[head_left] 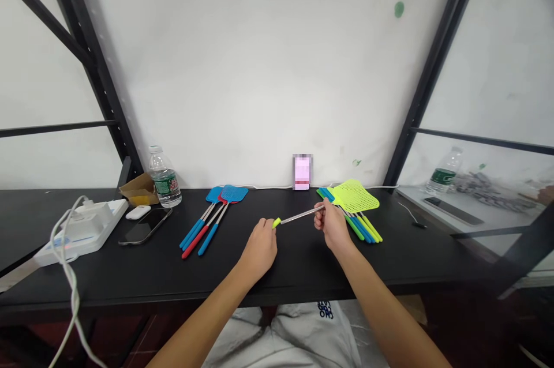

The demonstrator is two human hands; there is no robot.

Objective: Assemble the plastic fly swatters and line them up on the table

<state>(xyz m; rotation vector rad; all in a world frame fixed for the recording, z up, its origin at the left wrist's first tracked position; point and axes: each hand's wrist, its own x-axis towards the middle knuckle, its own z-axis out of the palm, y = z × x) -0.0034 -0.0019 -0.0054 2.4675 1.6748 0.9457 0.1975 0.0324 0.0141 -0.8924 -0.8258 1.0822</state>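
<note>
A person's left hand (259,248) pinches the lime-green tip (276,222) of a steel shaft (300,216), and the right hand (333,225) grips it closed-fingered farther along. Held at two points, it stays level above the black shelf (415,258), near lime swatters (355,195).

1. Two hands: one left hand (259,250) and one right hand (332,226).
2. One fly swatter (300,216) spans the two hands.
3. Three fly swatters (208,239) lie left of the hands: two blue, one red.
4. At least three yellow-green and green fly swatters (352,196) overlap to the right; the exact number cannot be told.
5. Two water bottles: one bottle (165,180) on the desk (389,258), another bottle (444,171) farther right.
6. Two smartphones: one phone (145,225) and one phone (452,210).
7. One power strip (82,231).
8. One white case (137,212).
9. One cardboard piece (138,189).
</note>
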